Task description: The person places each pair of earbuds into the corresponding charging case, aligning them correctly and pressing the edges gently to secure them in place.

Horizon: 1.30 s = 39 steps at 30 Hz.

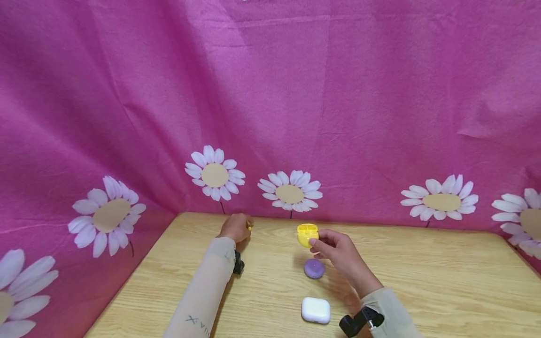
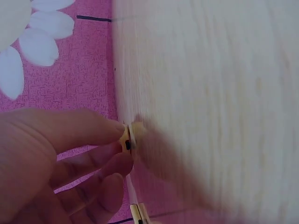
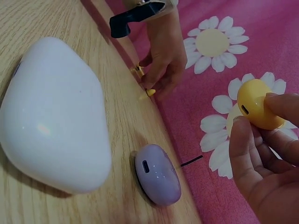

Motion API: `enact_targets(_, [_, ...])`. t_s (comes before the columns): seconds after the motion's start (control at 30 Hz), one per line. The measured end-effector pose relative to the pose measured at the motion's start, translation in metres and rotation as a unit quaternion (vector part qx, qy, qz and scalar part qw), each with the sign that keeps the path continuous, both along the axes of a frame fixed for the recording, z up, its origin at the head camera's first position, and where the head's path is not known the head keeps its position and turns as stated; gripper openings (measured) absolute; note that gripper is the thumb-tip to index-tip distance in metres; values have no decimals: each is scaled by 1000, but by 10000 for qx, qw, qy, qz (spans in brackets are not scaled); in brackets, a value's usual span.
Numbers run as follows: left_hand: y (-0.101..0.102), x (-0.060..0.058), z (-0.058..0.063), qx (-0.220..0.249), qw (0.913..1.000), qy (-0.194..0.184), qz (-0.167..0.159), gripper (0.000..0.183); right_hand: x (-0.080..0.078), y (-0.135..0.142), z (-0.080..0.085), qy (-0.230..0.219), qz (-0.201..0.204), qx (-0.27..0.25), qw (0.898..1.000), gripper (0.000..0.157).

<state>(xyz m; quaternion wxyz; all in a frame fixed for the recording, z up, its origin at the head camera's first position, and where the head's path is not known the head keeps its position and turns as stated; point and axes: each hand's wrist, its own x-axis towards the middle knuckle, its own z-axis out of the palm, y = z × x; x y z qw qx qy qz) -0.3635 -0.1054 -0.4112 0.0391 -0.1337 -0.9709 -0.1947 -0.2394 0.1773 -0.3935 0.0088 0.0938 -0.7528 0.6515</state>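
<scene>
My left hand (image 1: 236,227) is down at the table's back edge and pinches a small yellow earbud (image 2: 126,140) between thumb and fingers, at the wood surface. A second yellow earbud (image 2: 138,213) lies close by. In the head view my right hand (image 1: 341,253) grips a yellow earbud case (image 1: 307,238), held above the table with its lid raised. The right wrist view shows that case from below, with its charging port. Beneath the right hand sits a round purple case (image 1: 314,268). Nearer to me lies a white earbud case (image 1: 316,310). Both have their lids down.
The wooden table (image 1: 270,286) reaches back to a pink cloth (image 1: 359,117) printed with daisies, which hangs behind it and along its left side. Black wrist cameras (image 1: 361,321) are strapped on both arms.
</scene>
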Motion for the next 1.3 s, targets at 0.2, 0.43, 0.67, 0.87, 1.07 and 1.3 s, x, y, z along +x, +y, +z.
enact_targets(0.2, [-1, 1, -2, -319, 9995, 80, 38, 20, -1, -1, 0, -17, 28, 65, 10000, 31])
enact_targets(0.43, [-3, 3, -2, -301, 9994, 57, 169, 14, -3, -2, 0, 11, 67, 86, 9999, 31])
enact_targets(0.67, [-3, 6, 2, 669, 9975, -197, 102, 13, -3, -3, 2, -34, 19, 140, 9999, 30])
enact_targets(0.87, [6, 13, 16, 1972, 9799, -148, -250, 8, -3, -2, 1, 69, 22, 120, 9999, 29])
enact_targets(1.07, [15, 26, 31, 3142, 9448, -705, -613, 10, -4, -3, 0, -18, 42, 111, 9999, 29])
enact_targets(1.3, [21, 36, 37, 3840, 9130, -871, -1069, 16, 0, -5, 0, 63, 68, 126, 9999, 29])
